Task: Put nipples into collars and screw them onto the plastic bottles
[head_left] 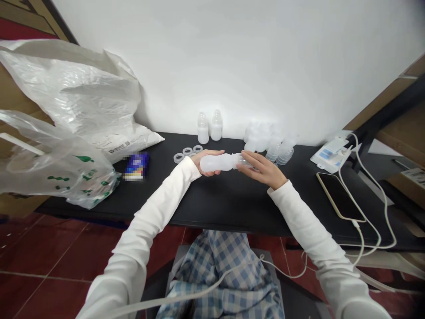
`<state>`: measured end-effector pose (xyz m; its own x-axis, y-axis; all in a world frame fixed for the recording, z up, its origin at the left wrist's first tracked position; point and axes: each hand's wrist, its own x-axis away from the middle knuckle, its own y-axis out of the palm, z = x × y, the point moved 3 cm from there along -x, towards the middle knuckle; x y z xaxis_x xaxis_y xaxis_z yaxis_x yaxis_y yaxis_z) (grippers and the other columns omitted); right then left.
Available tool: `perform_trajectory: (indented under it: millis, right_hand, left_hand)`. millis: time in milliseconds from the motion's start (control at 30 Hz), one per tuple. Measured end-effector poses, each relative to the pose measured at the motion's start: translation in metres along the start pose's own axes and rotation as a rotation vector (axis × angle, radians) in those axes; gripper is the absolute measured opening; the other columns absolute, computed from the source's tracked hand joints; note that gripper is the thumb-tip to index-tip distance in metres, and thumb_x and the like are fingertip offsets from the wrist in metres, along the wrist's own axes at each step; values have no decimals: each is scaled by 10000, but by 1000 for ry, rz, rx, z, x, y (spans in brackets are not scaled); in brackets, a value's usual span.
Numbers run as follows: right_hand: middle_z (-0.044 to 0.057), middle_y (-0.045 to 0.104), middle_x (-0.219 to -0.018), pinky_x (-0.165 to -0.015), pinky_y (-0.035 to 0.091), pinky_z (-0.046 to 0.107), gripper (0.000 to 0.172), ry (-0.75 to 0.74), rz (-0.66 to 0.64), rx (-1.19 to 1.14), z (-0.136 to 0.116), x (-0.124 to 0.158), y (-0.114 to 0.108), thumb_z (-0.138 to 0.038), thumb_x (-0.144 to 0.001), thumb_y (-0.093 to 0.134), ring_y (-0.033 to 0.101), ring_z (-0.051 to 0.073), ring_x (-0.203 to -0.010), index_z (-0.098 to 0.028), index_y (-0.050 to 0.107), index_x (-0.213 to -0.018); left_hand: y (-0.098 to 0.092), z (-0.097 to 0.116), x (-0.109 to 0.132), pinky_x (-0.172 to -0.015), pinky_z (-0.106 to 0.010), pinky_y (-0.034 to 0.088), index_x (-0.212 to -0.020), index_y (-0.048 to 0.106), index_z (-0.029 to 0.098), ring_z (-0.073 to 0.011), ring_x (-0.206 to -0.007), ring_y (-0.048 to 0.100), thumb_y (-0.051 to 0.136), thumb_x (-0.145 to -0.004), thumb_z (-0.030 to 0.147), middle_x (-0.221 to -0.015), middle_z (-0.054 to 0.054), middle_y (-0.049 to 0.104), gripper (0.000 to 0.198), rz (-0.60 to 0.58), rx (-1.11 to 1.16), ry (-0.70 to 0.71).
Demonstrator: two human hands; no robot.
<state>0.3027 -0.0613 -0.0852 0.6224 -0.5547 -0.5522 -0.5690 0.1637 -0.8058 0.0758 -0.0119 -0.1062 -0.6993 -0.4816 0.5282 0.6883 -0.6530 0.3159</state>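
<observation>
A translucent white baby bottle (216, 163) lies sideways between my hands above the black table. My left hand (206, 162) is wrapped round its base end. At the other end, the fingers of my right hand (260, 169) close over the clear cap (239, 160), which sits at the bottle's neck. Several white rings (187, 151) lie on the table just behind my left hand. Two capped bottles (217, 125) stand upright near the wall. Beyond my right hand are several clear caps (284, 153) and a cluster of white bottles (259, 135).
A large white plastic bag (96, 93) and a clear printed bag (86, 177) fill the left side, near a blue packet (137, 165). At the right lie a phone (340, 195) with a white cable and a white box (330, 154). Another cable crosses my lap.
</observation>
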Motion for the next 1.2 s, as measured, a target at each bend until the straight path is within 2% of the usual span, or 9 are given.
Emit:
perform_trajectory:
  millis: [133, 200, 267, 333, 400, 533, 600, 867, 1200]
  right_hand:
    - [32, 749, -999, -1040, 599, 554, 178, 32, 71, 83, 16, 12, -16, -395, -985, 587, 715, 271, -1106, -388, 750, -915]
    - [59, 711, -963, -1017, 593, 558, 252, 137, 328, 230, 33, 23, -35, -421, -1002, 543, 701, 277, -1098, -362, 734, -848]
    - [87, 664, -1005, -1038, 551, 591, 285, 253, 655, 416, 49, 36, -53, -425, -1009, 518, 656, 301, -1169, -318, 715, -833]
    - [106, 610, -1100, -1047, 521, 611, 258, 263, 775, 481, 61, 42, -60, -498, -950, 609, 607, 331, -1220, -263, 695, -888]
    - [116, 583, -1170, -1015, 538, 559, 292, 262, 756, 469, 69, 42, -58, -529, -922, 646, 596, 309, -1197, -239, 670, -950]
    - [120, 576, -1203, -965, 549, 502, 290, 292, 706, 462, 75, 39, -48, -513, -913, 669, 583, 277, -1157, -244, 641, -1017]
    - [127, 559, -1219, -972, 537, 513, 290, 301, 721, 455, 76, 39, -46, -494, -914, 672, 573, 286, -1177, -243, 638, -1056]
    - [123, 506, -1231, -1035, 477, 587, 395, 316, 802, 440, 81, 42, -47, -460, -935, 625, 547, 303, -1208, -261, 561, -1271]
    - [134, 579, -1126, -952, 484, 565, 408, 371, 794, 495, 72, 40, -46, -501, -1000, 443, 583, 295, -1066, -199, 523, -1263]
  left_hand:
    - [-3, 6, -2, -261, -235, 198, -1087, 690, 135, -160, -312, 437, 469, -915, 691, -514, -59, 600, 623, -25, 23, 20]
    - [-5, 7, -2, -287, -234, 249, -1122, 672, 136, -154, -356, 481, 467, -920, 702, -567, -59, 629, 635, -19, 29, 104]
    - [-5, 8, -6, -382, -244, 401, -1153, 643, 130, -164, -488, 601, 515, -926, 668, -707, -87, 699, 597, 52, 25, 244]
    - [-3, 13, -16, -603, -283, 552, -1185, 594, 144, -186, -709, 704, 614, -921, 571, -909, -116, 744, 503, 195, 14, 409]
    - [-2, 21, -33, -864, -361, 575, -1222, 524, 190, -222, -991, 717, 710, -893, 450, -1141, -127, 730, 459, 395, -7, 570]
    - [-4, 41, -76, -1192, -522, 331, -1190, 485, 265, -309, -1424, 460, 814, -819, 321, -1421, -86, 607, 498, 894, -284, 696]
    - [-6, 49, -99, -1213, -538, 275, -1195, 488, 270, -329, -1456, 408, 815, -814, 296, -1454, -93, 559, 503, 1004, -375, 696]
    - [-15, 64, -147, -1127, -364, 409, -1286, 507, 173, -246, -1263, 594, 775, -823, 207, -1327, -181, 587, 536, 1006, -496, 672]
    - [-12, 74, -166, -1123, -358, 452, -1441, 522, 172, -251, -1283, 639, 696, -853, 201, -1424, -141, 642, 613, 756, -565, 629]
